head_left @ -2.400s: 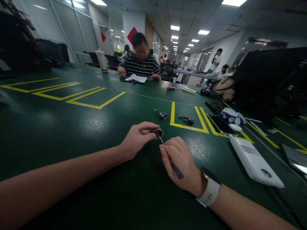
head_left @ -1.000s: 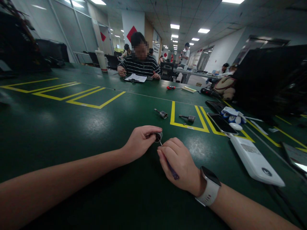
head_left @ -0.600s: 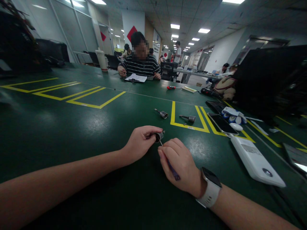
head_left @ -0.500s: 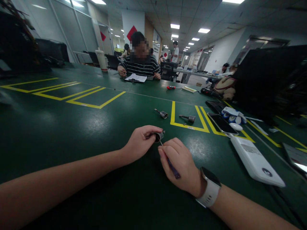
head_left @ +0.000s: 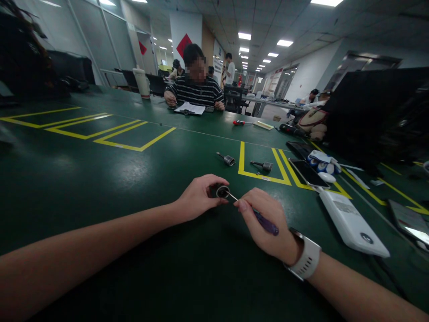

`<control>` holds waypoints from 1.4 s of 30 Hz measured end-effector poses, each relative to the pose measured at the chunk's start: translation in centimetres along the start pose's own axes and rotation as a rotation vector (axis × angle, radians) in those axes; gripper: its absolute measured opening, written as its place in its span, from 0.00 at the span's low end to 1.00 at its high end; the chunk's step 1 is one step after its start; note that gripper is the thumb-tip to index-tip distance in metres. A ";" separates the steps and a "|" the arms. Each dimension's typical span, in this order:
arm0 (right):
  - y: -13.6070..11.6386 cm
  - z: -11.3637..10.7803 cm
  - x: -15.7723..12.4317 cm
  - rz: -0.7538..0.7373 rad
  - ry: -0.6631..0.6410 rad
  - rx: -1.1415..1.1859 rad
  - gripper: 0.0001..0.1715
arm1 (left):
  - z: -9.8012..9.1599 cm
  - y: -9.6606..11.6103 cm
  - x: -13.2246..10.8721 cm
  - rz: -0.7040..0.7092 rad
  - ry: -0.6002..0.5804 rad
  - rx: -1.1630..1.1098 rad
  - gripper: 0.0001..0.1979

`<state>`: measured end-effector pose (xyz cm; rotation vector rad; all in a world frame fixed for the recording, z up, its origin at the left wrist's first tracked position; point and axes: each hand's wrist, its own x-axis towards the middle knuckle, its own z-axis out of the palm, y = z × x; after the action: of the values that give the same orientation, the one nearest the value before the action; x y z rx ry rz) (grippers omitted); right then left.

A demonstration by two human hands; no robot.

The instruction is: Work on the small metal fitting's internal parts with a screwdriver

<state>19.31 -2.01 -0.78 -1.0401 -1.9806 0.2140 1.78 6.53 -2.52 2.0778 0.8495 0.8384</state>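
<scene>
My left hand [head_left: 197, 197] is closed round a metal hole saw [head_left: 218, 192], a short grey cup whose round open mouth faces right and toward me. In my right hand [head_left: 264, 221] is a small screwdriver [head_left: 266, 223] with a dark purple handle and a thin shaft. The shaft points left, its tip inside the cup's mouth; exactly what it touches in there is hidden. Beyond my hands lie two similar hole saws with shanks, one [head_left: 229, 160] left of a yellow tape outline and another [head_left: 266, 166] inside it. Tiny metal bits [head_left: 258, 173] sit near the latter.
A red-and-black screwdriver [head_left: 238, 122] lies farther back. To the right are a phone [head_left: 308, 173], a white power bank [head_left: 353, 221] with a cable, and a blue-and-white bundle [head_left: 323, 162]. Across the green table [head_left: 134, 268] a person [head_left: 196, 91] sits with a clipboard [head_left: 189, 108].
My left hand has turned the hole saw so its mouth faces me more. My right hand has moved right, with the screwdriver lying flatter and more of its shaft showing.
</scene>
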 end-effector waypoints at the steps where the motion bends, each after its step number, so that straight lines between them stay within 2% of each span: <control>1: 0.0 -0.2 -0.2 0.046 0.001 0.021 0.13 | -0.1 0.0 0.0 0.036 0.000 0.072 0.17; 5: 0.9 0.0 -1.5 0.324 0.095 0.224 0.14 | -0.3 -0.2 0.1 0.189 -0.018 0.366 0.22; 8: 1.6 0.7 -2.6 0.387 0.213 0.423 0.14 | -0.1 -0.3 0.2 0.273 -0.072 0.502 0.19; 10: 1.6 1.0 -3.0 0.390 0.198 0.504 0.12 | 0.1 -0.4 0.2 0.285 -0.108 0.531 0.16; 13: 0.7 0.9 -2.8 0.413 0.075 0.539 0.08 | 0.4 -0.3 0.0 0.238 -0.174 0.494 0.11; 16: -0.2 0.5 -2.4 0.367 -0.032 0.453 0.05 | 0.5 -0.3 -0.2 0.182 -0.234 0.479 0.09; 21: -0.6 0.6 -2.5 0.093 -0.040 0.219 0.05 | 0.7 -0.2 -0.4 0.203 -0.275 0.502 0.05; 25: -1.1 0.8 -3.0 -0.067 -0.126 0.078 0.07 | 0.9 0.0 -0.6 0.231 -0.298 0.575 0.03; 28: -1.5 0.6 -3.0 -0.040 -0.152 0.106 0.06 | 1.1 0.2 -0.8 0.270 -0.338 0.583 0.04; 34: 0.4 0.8 -3.2 0.390 -0.026 0.597 0.08 | 1.1 0.0 -0.9 0.336 -0.359 0.465 0.03; 36: 1.0 1.0 -3.2 0.453 0.006 0.690 0.08 | 1.1 -0.1 -0.8 0.321 -0.350 0.428 0.03; 38: 0.9 1.0 -3.2 0.417 0.015 0.646 0.07 | 1.1 -0.1 -0.8 0.297 -0.342 0.431 0.03; 42: -0.6 0.6 -3.1 0.130 -0.058 0.308 0.06 | 1.3 0.1 -0.9 0.267 -0.338 0.537 0.03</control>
<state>19.33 -4.57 -2.75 -0.9690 -1.8585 0.6060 2.26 5.30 -3.36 2.7506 0.6656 0.3852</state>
